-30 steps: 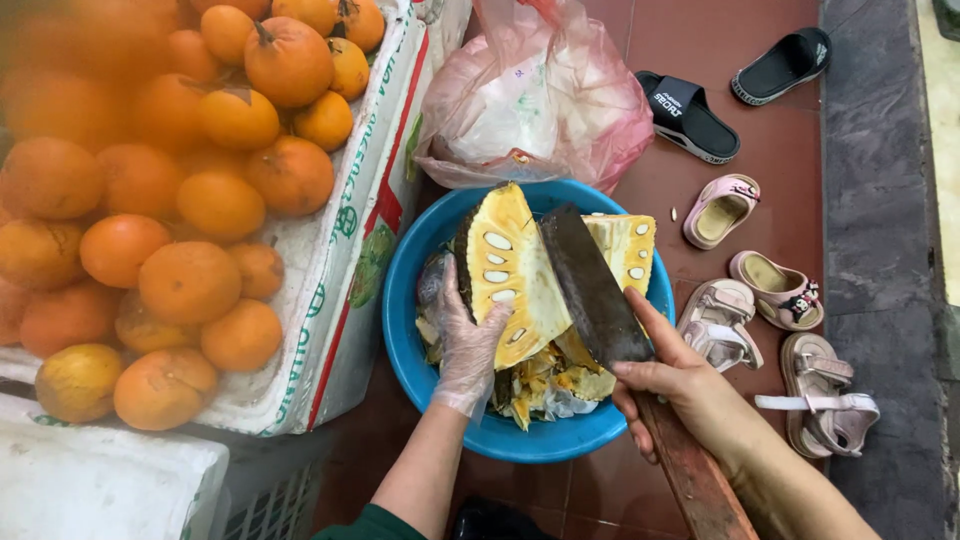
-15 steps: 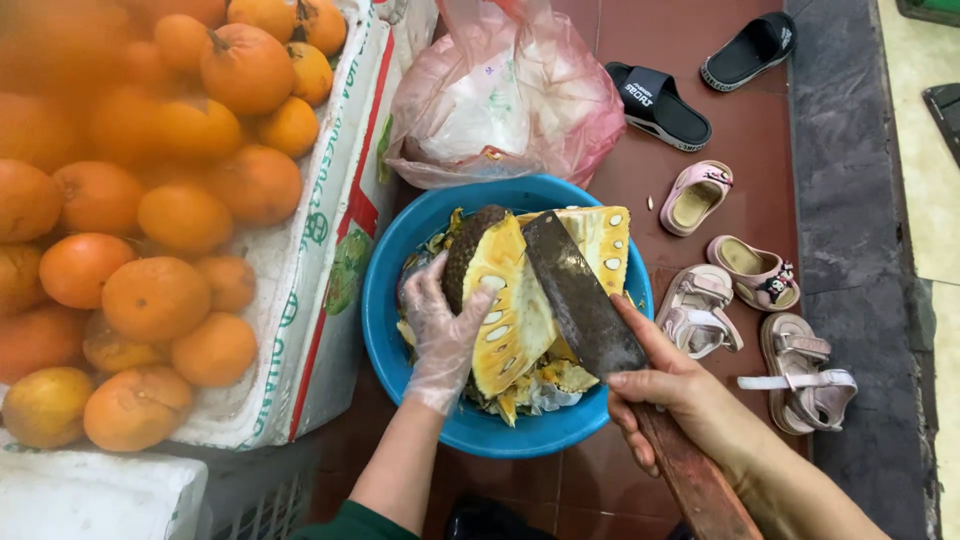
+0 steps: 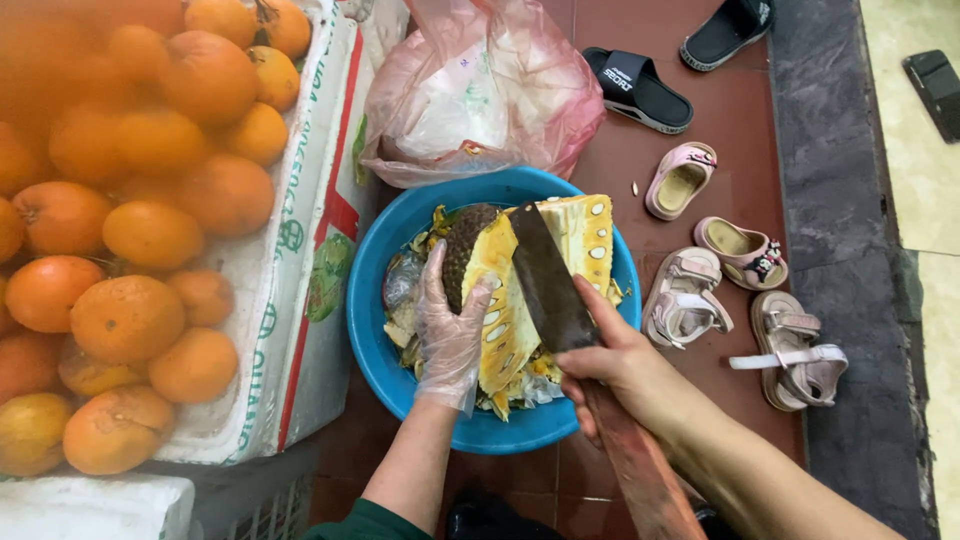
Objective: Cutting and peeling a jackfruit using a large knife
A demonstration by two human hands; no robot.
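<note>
A blue plastic basin (image 3: 372, 345) on the red floor holds a cut piece of jackfruit (image 3: 503, 300) with yellow flesh, pale seeds and a green spiky rind, plus scraps. My left hand (image 3: 450, 330), in a thin clear glove, grips the left side of the jackfruit. My right hand (image 3: 615, 365) holds a large dark cleaver (image 3: 550, 285) by its reddish wooden handle. The blade rests on the fruit's cut face.
A white foam box (image 3: 290, 290) heaped with oranges (image 3: 150, 235) stands at the left. A pink plastic bag (image 3: 480, 90) lies behind the basin. Small sandals (image 3: 730, 290) and black slippers (image 3: 640, 85) lie at the right, beside a dark stone strip.
The view has shifted, so the basin sits lower and more central. My left hand has moved up along the fruit's left side. The cleaver stays on the cut face.
</note>
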